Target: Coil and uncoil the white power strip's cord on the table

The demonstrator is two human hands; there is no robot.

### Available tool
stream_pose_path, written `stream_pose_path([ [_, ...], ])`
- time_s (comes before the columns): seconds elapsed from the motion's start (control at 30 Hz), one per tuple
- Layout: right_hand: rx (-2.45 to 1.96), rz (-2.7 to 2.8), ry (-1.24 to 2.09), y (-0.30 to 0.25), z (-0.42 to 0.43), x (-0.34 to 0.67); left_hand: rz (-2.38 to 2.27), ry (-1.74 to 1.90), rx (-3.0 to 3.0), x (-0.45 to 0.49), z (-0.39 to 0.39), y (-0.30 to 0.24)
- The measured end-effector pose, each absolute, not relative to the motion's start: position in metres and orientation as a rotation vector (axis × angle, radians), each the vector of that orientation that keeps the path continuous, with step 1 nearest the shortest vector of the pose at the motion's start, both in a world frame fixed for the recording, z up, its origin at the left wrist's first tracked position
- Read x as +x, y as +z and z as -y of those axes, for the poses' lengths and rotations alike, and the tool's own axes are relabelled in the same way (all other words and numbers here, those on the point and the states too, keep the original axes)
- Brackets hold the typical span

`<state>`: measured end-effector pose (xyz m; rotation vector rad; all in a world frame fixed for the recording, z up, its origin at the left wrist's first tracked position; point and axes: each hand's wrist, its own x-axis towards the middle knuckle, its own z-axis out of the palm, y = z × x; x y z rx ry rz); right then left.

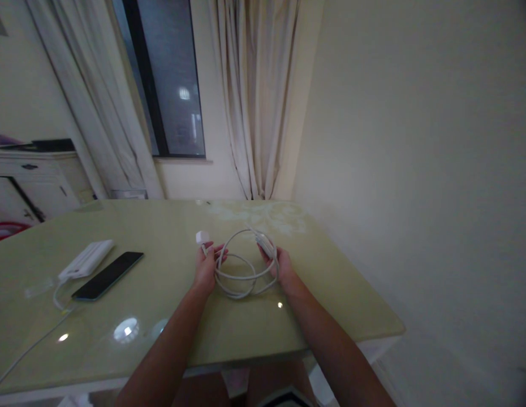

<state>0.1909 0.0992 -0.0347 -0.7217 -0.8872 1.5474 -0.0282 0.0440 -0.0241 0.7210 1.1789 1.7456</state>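
Note:
A pale cable [245, 277] hangs in large loose loops between my two hands, just above the table. My left hand [206, 270] is closed on the left side of the cable, with some fingers partly extended. A white plug-like block [202, 237] sticks up by its fingertips at the cable's end. My right hand [282, 264] grips the right side of the loops. Against its fingers lies a pale, bundled or flat section [266, 245]; whether it is gathered cable or a connector I cannot tell.
On the left of the glossy greenish table [169, 232] lie a dark phone [109, 276] and a white box-shaped device [88, 259] with a white cord [29, 350]. A wall [394, 198] borders the table on the right. Curtains [263, 102] and a window [173, 85] are behind.

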Motion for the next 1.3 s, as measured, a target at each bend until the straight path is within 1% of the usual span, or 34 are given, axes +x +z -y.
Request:
stream_pose_path([
  [0.13, -0.594, 0.654, 1.637, -0.022, -0.093, 0.199, -1.244, 1.76, 0.748, -0.037, -0.052, -0.03],
  [0.33, -0.485, 0.836, 1.639, -0.005, -0.079, 0.194, -1.364, 1.661, 1.205, -0.031, -0.052, -0.033],
  [0.53, -0.564, 0.919, 1.625, -0.004, -0.075, 0.195, -1.612, 1.51, 1.544, -0.029, -0.044, -0.031],
  [0.73, -0.632, 0.915, 1.698, -0.007, -0.074, 0.19, -1.863, 1.296, 1.81, -0.033, -0.042, -0.037],
  [0.83, -0.602, 0.949, 1.685, -0.008, -0.071, 0.186, -2.004, 1.34, 1.898, -0.032, -0.038, -0.035],
  [0.9, -0.6, 0.998, 1.702, -0.01, -0.068, 0.184, -1.958, 1.472, 1.946, -0.028, -0.034, -0.029],
  [0.97, -0.613, 1.067, 1.736, -0.011, -0.065, 0.183, -1.792, 1.528, 1.977, -0.022, -0.03, -0.022],
  [1.1, -0.625, 1.189, 1.742, -0.011, -0.062, 0.182, -1.364, 1.39, 1.855, -0.01, -0.024, -0.008],
  [1.2, -0.649, 1.244, 1.693, -0.011, -0.064, 0.182, -1.232, 1.402, 1.67, -0.005, -0.022, -0.004],
  [1.3, -0.715, 1.337, 1.572, -0.012, -0.069, 0.183, -1.115, 1.426, 1.571, -0.003, -0.021, -0.005],
])
